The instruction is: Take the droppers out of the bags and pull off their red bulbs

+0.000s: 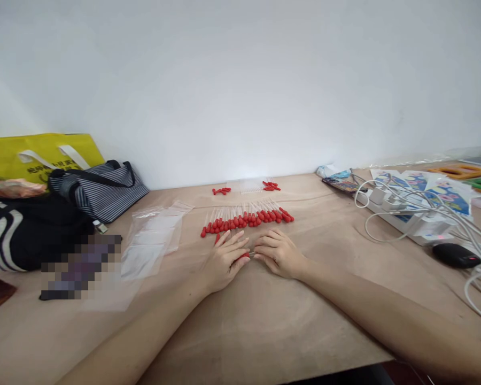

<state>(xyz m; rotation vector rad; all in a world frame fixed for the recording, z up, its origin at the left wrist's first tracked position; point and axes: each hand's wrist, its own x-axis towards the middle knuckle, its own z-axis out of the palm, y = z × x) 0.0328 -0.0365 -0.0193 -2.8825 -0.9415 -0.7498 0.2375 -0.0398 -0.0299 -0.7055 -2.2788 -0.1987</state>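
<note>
Hands meet on the brown tabletop [264, 331]: the left hand [225, 261] has its fingers pinched shut on a small red rubber bulb [242, 258], while the right hand [279, 254] has bunched fingers at a thin clear tube [251, 252] at its 9 o'clock; gripping or not, too small to tell. A row of red-bulbed clear droppers [246, 218] lies at 12 o'clock; I'd keep bulb and tube in one straight line, wrists planted, pressure gentle.
</note>
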